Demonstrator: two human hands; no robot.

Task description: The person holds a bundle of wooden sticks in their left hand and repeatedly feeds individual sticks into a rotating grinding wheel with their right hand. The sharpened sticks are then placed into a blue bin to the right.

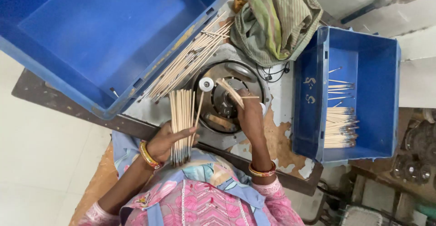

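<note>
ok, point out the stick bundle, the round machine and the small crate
stick bundle (181, 117), head view, mid-length of the sticks
round machine (222, 104), head view, dark centre disc
small crate (306, 112), head view, left wall

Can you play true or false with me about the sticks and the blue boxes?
1. The left hand holds a bunch of thin sticks. True.
2. The big blue crate on the left is full of sticks. False: its inside looks bare.
3. The small blue bin on the right has sticks lying in it. True.
4. The right hand rests on the cloth. False: it is at the round metal machine, holding a few sticks.
5. Both wrists wear bangles. True.
</note>
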